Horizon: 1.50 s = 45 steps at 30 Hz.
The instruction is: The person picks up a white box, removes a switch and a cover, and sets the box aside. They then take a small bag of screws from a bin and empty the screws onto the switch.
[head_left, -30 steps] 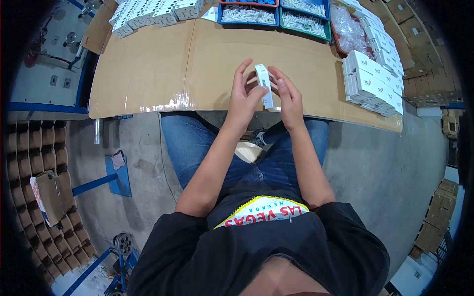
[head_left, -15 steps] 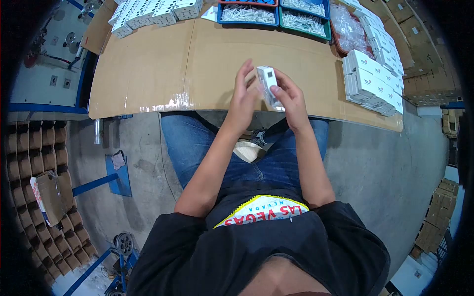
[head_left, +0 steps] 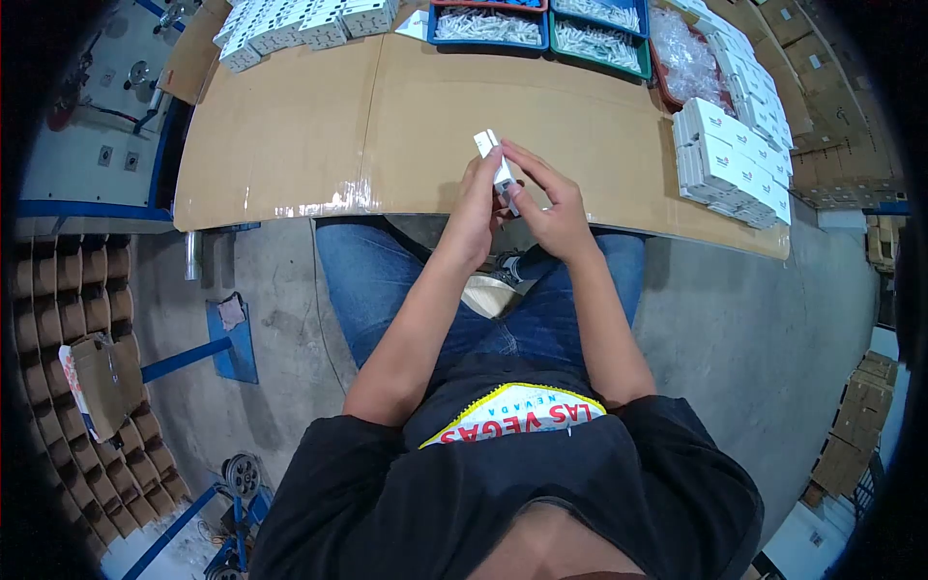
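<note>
Downward, from the head view, looks onto a cardboard-covered tabletop [head_left: 280,126], tan and creased by a long seam, with glossy tape [head_left: 338,200] along the near edge. Below and around, shows a grey concrete floor [head_left: 735,319], with a cardboard divider grid [head_left: 58,280] at far left, a blue metal stand [head_left: 232,358] nearer the table, and piled brown cartons [head_left: 860,416] at far right. Along the far side of the tabletop, runs from left to right through rows of white boxes [head_left: 300,24], a blue tray [head_left: 488,46] and a green tray [head_left: 599,65] of pale small parts [head_left: 488,27], then a reddish tray [head_left: 663,87] of clear plastic [head_left: 686,48]. Toward the right end, nearer the front, adds a stack of white cartons [head_left: 730,159]. Over the near edge, holds a small white box [head_left: 486,142], tilted, between the left hand [head_left: 471,211] and the right hand [head_left: 556,215]. On the right, pinches it between thumb and fingertips; on the left, clasps its side with fingers drawn in close. Hides much of the box behind those fingers, and cannot tell the exact curl of the covered left fingertips. Leaves its top end in sight.
</note>
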### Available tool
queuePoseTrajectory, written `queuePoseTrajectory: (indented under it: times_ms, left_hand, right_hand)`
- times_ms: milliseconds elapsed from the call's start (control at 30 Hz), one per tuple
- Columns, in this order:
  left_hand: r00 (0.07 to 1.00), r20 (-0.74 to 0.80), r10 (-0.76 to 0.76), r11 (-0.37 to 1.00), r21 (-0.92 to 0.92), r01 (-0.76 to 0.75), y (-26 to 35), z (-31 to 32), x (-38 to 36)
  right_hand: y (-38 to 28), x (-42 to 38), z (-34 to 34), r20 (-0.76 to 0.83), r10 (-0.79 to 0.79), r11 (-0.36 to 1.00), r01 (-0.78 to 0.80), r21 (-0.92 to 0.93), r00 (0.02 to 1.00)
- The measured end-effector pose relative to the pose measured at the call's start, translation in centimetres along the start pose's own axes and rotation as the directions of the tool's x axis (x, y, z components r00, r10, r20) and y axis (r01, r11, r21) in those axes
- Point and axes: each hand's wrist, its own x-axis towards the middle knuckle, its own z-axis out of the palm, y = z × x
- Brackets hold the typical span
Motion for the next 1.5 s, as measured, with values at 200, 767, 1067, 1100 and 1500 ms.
queuePoseTrajectory:
  times_ms: [200, 767, 1067, 1100, 1500]
  left_hand:
    - [0.998, -0.064, 0.029, 1.000, 0.009, -0.028, -0.5, 0.2, -0.1]
    - [0.962, -0.182, 0.203, 0.979, 0.047, -0.198, -2.3, -0.2, 1.5]
    - [0.967, -0.170, 0.190, 0.979, -0.041, -0.200, -1.6, -0.3, 0.9]
    - [0.976, -0.149, 0.162, 0.984, -0.051, -0.171, -1.7, -0.7, 1.1]
    - [1.000, 0.006, -0.002, 0.980, -0.198, 0.003, -0.5, -0.8, 0.6]
  right_hand:
    - [1.1, -0.4, 0.9, -0.043, -0.114, 0.989, 0.109, -0.099, 0.993]
    - [1.9, -0.8, 3.3, -0.065, -0.156, 0.950, 0.132, -0.282, 0.986]
    - [1.0, -0.6, 2.9, -0.027, -0.061, 0.983, 0.055, -0.176, 0.998]
    - [0.9, -0.6, 2.8, 0.001, -0.020, 0.990, 0.020, -0.138, 1.000]
    - [3.8, -0.6, 2.1, -0.083, 0.153, 0.949, -0.123, 0.291, 0.985]
